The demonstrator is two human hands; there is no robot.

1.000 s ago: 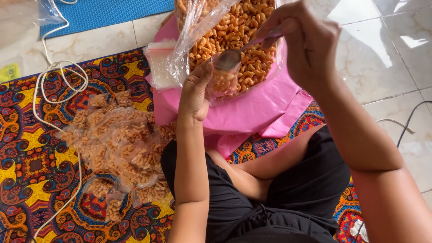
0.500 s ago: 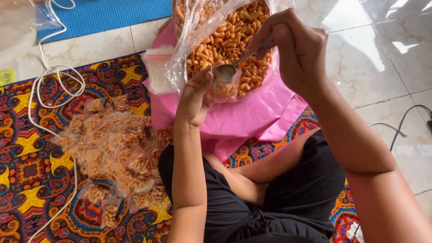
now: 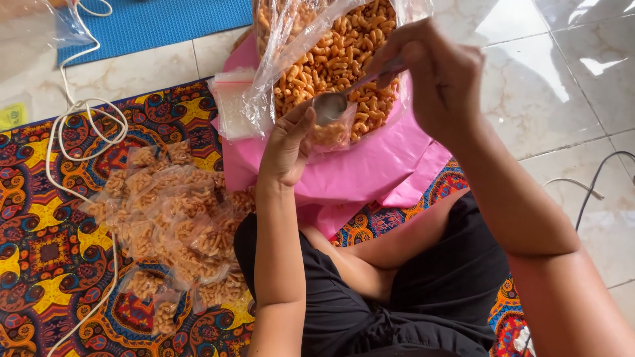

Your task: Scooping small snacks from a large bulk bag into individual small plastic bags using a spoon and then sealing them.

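My left hand (image 3: 289, 147) held a small clear bag (image 3: 333, 134) upright, its grip pinched together on the bag's mouth, with orange macaroni-shaped snacks already showing in the bottom. My right hand (image 3: 436, 79) had its grip clamped on the handle of a metal spoon (image 3: 337, 100), whose bowl sat right at the bag's opening, touching the fingers of the left grip. Just beyond both grips lay a large clear plastic bag of the same snacks (image 3: 344, 53), its film folded open and resting on pink plastic sheeting (image 3: 357, 175) that spread beneath my hands. A stack of empty small bags (image 3: 231, 109) lay just to the outer side of the left grip, at the sheeting's edge. Lower down, beside my left forearm, a heap of filled small packets (image 3: 175, 225) rested on a patterned mat (image 3: 40, 251), with a white cord (image 3: 73, 125) looping past it.
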